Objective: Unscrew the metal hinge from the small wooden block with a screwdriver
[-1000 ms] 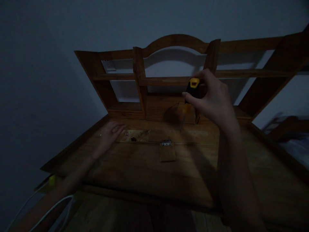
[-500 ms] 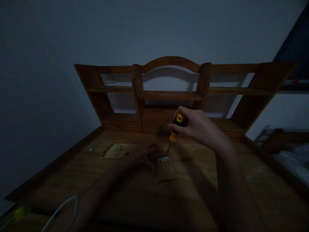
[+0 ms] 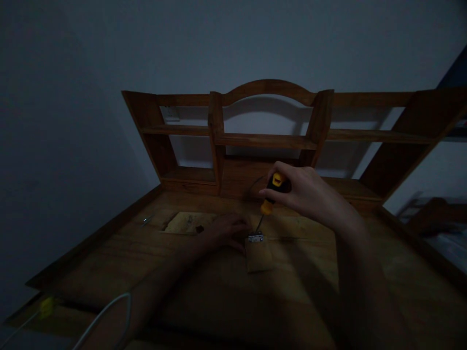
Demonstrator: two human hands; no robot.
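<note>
My right hand [image 3: 297, 187] is closed around the black and yellow handle of a screwdriver [image 3: 267, 206], which leans slightly with its shaft pointing down. The tip meets a small silver metal hinge [image 3: 256, 237], at the far edge of a small square piece of wood [image 3: 259, 256] lying on the wooden desk. Just left of these is my left hand [image 3: 228, 232], low on the desktop, thumb and fingers apart. Its fingertips are at the left edge of the hinge and wood piece; in the dim light I cannot tell how firmly they touch. Any screw under the tip is too small to see.
A wooden shelf unit [image 3: 270, 141] stands at the back of the desk [image 3: 120, 248]. Left of my hands lie a pale, rough-edged strip [image 3: 188, 222] and a small shiny metal item [image 3: 146, 220]. A white cord [image 3: 105, 311] and something yellow [image 3: 46, 307] are at lower left.
My left hand has moved in against the hinge and wood piece, its fingers less spread. The screwdriver stays on the hinge. The whole view has shifted slightly.
</note>
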